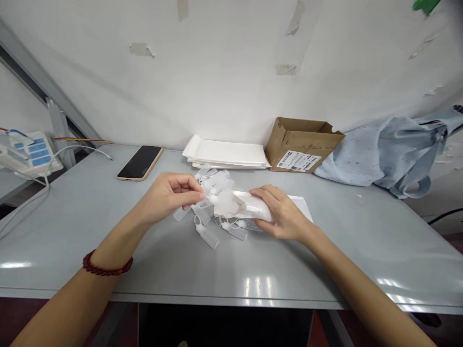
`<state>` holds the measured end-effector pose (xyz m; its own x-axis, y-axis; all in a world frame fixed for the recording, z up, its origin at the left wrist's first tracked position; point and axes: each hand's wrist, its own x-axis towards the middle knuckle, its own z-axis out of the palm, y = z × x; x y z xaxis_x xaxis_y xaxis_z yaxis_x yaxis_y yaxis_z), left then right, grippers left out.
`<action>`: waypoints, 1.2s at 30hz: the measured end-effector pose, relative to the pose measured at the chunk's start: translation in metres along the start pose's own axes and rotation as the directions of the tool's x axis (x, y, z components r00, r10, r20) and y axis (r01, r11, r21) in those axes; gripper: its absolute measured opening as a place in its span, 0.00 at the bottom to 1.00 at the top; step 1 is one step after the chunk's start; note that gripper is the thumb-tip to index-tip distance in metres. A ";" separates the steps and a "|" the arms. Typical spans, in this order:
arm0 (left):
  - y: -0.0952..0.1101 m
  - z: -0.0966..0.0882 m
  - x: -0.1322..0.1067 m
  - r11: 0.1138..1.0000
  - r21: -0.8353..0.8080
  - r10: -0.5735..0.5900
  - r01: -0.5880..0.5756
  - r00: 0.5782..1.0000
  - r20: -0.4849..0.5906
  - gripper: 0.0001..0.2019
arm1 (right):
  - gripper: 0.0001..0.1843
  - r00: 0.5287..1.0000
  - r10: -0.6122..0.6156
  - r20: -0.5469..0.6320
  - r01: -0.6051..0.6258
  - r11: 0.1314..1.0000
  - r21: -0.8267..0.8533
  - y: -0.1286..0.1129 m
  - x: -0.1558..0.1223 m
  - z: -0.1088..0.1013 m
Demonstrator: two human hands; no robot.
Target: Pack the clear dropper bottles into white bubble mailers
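Note:
My left hand point(173, 195) pinches the narrow white tip of a translucent plastic squeeze bottle point(227, 203). The bottle's body lies at the mouth of a white padded envelope point(253, 205), partly inside it. Wrapped over the envelope from the right, my right hand point(280, 212) grips it with the thumb on the near side. Under and around both hands lies a loose heap of small dropper bottles point(208, 236) with white caps on thin straps. Part of the heap is hidden by the envelope and my hands.
A stack of white padded envelopes point(231, 153) lies against the wall, beside an open cardboard box point(306, 147). A light-blue cloth bag point(376, 149) slumps at the right. A phone point(140, 163) lies back left, near a power strip point(36, 154) with a white cable point(77, 147).

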<state>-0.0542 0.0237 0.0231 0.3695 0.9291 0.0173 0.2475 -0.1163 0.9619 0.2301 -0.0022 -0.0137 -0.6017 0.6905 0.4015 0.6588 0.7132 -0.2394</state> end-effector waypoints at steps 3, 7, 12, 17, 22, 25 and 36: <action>0.002 0.013 0.001 0.996 0.075 -0.053 0.052 0.999 0.012 0.05 | 0.25 1.000 0.012 -0.005 -0.012 1.000 -0.017 -0.002 0.000 0.001; -0.001 0.025 0.003 0.993 0.031 -0.113 0.113 0.994 -0.013 0.06 | 0.24 1.000 0.027 -0.007 -0.027 0.999 -0.024 -0.003 0.001 0.001; -0.009 0.036 0.004 0.966 -0.175 -0.201 0.188 0.978 -0.058 0.08 | 0.25 0.999 0.018 -0.032 -0.018 1.000 0.005 -0.007 0.003 0.001; -0.009 0.057 -0.005 0.996 -0.015 -0.084 0.083 0.992 -0.096 0.09 | 0.25 0.999 0.021 -0.049 -0.022 1.000 -0.008 -0.015 0.004 0.006; -0.010 0.068 -0.011 0.928 0.329 0.203 -0.176 0.978 -0.049 0.12 | 0.25 0.999 0.028 -0.044 -0.031 0.997 -0.071 -0.016 0.003 0.009; -0.012 0.065 -0.010 0.838 0.496 0.298 -0.230 0.953 -0.061 0.13 | 0.25 0.998 0.021 -0.053 -0.027 0.993 -0.119 -0.016 0.003 0.009; 0.001 0.058 -0.011 0.942 0.330 -0.130 0.065 0.975 0.179 0.14 | 0.26 0.999 0.003 -0.053 -0.014 0.977 -0.211 -0.023 0.006 0.012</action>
<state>-0.0058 -0.0074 0.0082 0.4881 0.8586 -0.1569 0.5526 -0.1649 0.8170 0.2054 -0.0131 -0.0166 -0.5752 0.6849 0.4472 0.7473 0.6623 -0.0532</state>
